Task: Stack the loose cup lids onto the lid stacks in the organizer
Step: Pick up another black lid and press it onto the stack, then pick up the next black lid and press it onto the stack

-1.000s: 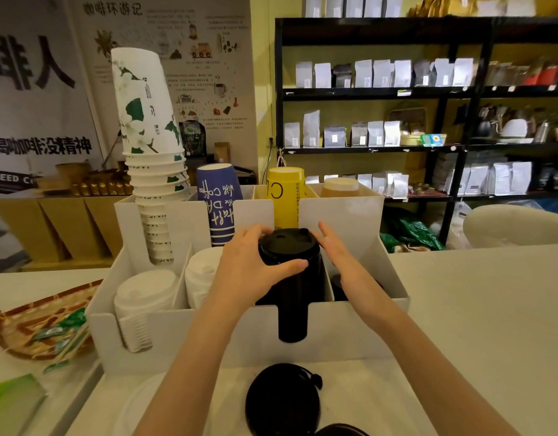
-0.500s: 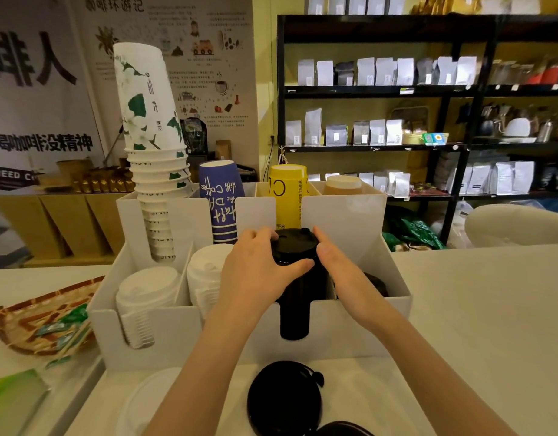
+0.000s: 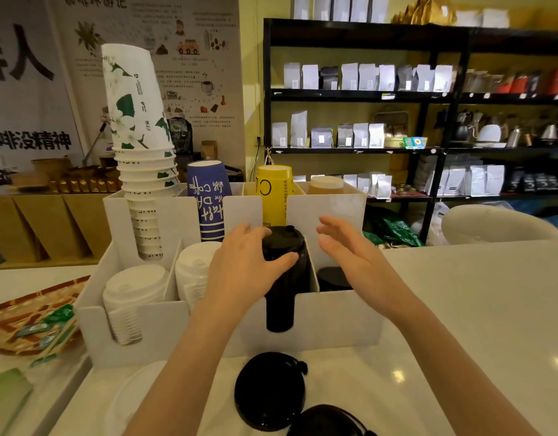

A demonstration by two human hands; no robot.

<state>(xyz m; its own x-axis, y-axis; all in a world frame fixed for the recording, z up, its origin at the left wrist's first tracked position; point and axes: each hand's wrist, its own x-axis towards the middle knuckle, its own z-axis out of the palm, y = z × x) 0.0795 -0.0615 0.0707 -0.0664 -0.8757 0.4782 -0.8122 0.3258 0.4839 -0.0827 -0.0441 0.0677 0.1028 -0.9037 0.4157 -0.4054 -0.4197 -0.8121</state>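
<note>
White acrylic forms the organizer, which stands toward the counter's far edge. Its front row holds two white lid stacks, one tall black lid stack and a low black pile in the right-hand compartment. Behind stand three paper-cup stacks: white-and-green, blue and yellow. The left hand wraps the top of the tall black stack, thumb pressed on its side. The right hand hovers just beside it, fingers spread, grasping nothing. Two loose black lids lie near the counter's near edge, with one pale lid left of them.
</note>
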